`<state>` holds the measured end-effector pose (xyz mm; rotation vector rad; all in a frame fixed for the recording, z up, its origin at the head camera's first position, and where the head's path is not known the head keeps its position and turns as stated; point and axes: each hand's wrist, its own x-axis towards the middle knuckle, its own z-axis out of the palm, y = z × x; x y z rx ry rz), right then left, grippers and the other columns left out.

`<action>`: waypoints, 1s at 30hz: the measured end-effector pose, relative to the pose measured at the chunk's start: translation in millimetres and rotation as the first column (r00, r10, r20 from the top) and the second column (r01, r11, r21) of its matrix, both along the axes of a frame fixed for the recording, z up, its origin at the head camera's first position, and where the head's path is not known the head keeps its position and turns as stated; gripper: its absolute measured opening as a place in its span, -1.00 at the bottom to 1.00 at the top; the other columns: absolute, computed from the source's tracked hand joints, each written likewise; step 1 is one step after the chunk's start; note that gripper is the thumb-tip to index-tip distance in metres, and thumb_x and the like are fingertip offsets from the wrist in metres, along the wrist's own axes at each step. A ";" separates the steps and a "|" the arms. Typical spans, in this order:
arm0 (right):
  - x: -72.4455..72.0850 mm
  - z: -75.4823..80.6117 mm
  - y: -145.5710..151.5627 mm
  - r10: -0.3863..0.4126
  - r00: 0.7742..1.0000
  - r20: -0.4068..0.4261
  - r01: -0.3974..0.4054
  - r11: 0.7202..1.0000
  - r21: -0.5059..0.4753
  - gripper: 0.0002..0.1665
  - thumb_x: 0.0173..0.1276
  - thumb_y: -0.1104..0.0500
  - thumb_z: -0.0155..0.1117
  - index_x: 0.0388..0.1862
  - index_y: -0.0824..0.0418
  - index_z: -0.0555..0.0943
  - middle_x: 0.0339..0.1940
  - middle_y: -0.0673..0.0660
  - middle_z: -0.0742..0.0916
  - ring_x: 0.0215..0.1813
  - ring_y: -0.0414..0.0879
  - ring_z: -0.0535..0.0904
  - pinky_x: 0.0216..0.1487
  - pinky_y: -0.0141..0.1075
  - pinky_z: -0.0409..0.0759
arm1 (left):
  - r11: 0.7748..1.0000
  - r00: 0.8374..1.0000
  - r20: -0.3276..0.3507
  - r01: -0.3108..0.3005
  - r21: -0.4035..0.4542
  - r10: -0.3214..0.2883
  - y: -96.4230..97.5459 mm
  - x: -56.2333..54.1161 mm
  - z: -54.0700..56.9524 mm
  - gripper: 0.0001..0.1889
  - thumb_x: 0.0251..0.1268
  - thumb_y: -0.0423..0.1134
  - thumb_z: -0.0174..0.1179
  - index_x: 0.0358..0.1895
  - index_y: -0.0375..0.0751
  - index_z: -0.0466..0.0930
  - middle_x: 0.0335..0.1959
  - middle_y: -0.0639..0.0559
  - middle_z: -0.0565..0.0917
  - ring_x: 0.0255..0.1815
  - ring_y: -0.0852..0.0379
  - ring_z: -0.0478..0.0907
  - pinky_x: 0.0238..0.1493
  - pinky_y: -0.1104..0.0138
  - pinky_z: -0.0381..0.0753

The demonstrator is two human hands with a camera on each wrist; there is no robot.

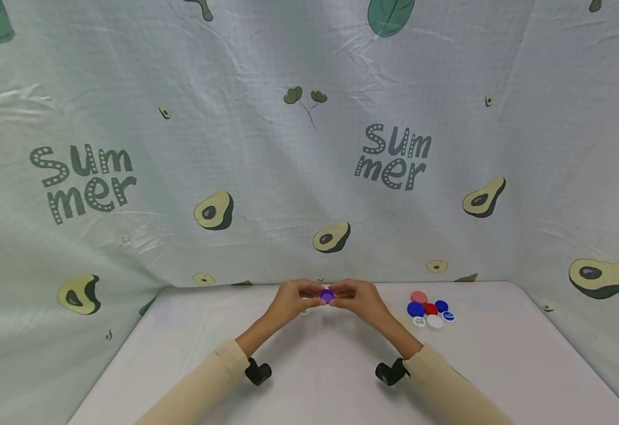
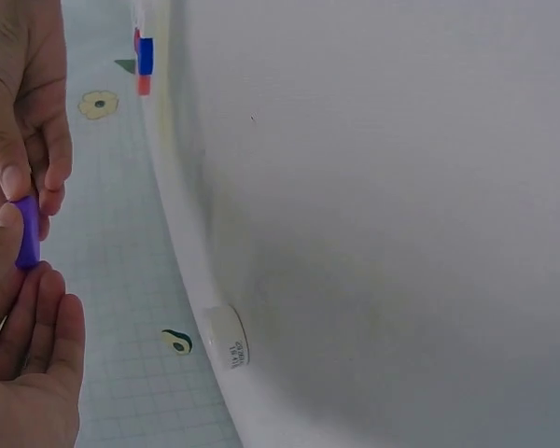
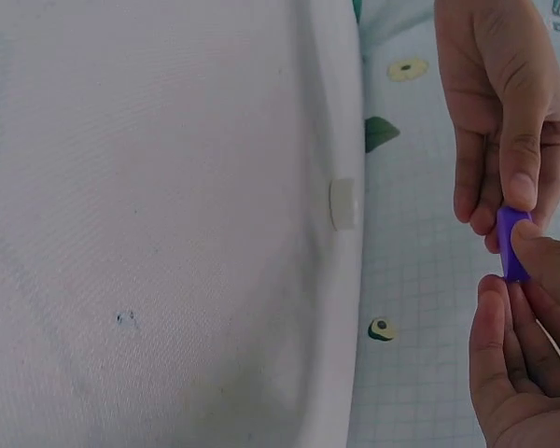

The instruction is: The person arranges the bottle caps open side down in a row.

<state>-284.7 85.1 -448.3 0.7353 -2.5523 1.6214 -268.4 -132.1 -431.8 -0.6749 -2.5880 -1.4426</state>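
Note:
A purple bottle cap (image 1: 327, 296) is raised above the far part of the table. My left hand (image 1: 292, 300) pinches it from the left between thumb and fingers, and my right hand (image 1: 361, 298) pinches it from the right. Both wrist views show the purple cap (image 2: 28, 231) edge-on, with thumbs and fingertips of the two hands meeting on it. A white cap (image 2: 228, 338) lies on the table below, close to the far edge; in the head view it is mostly hidden behind the left hand.
To the right on the white table (image 1: 208, 330) lies a cluster of several caps: a coral cap (image 1: 418, 297), a red cap (image 1: 431, 309), a blue cap (image 1: 415, 309), a white cap (image 1: 435, 321) and others. A curtain (image 1: 267, 177) printed with avocados hangs behind the table.

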 end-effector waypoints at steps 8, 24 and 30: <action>-7.1 -5.0 -9.0 0.012 0.999 0.036 -0.012 1.000 0.001 -0.63 0.26 0.26 0.51 0.05 0.30 0.73 -0.08 0.18 0.80 -0.10 -0.03 0.76 -0.08 -0.33 0.72 | 0.998 0.999 0.013 0.044 -0.052 -0.044 -9.5 -8.0 -0.5 -0.73 0.24 -0.29 0.44 -0.02 -0.29 0.75 -0.14 -0.08 0.79 -0.14 0.04 0.71 -0.07 0.33 0.71; -24.1 -29.7 -23.5 -0.009 0.995 0.103 0.009 1.000 -0.001 -0.67 0.22 0.24 0.55 -0.03 0.29 0.77 -0.16 0.15 0.83 -0.13 -0.07 0.77 -0.11 -0.28 0.72 | 0.994 0.996 0.072 0.050 -0.099 -0.043 -21.6 -28.4 -24.6 -0.78 0.21 -0.33 0.45 -0.09 -0.29 0.77 -0.24 -0.08 0.79 -0.24 0.12 0.72 -0.22 0.41 0.69; -26.4 -32.9 -25.7 -0.019 0.992 0.121 0.018 1.000 0.015 -0.68 0.23 0.21 0.56 -0.04 0.26 0.78 -0.18 0.13 0.83 -0.15 -0.10 0.76 -0.15 -0.30 0.71 | 0.992 0.994 0.097 0.061 -0.110 -0.051 -26.2 -31.9 -27.7 -0.80 0.24 -0.33 0.44 -0.09 -0.28 0.78 -0.24 -0.05 0.79 -0.24 0.15 0.72 -0.19 0.41 0.69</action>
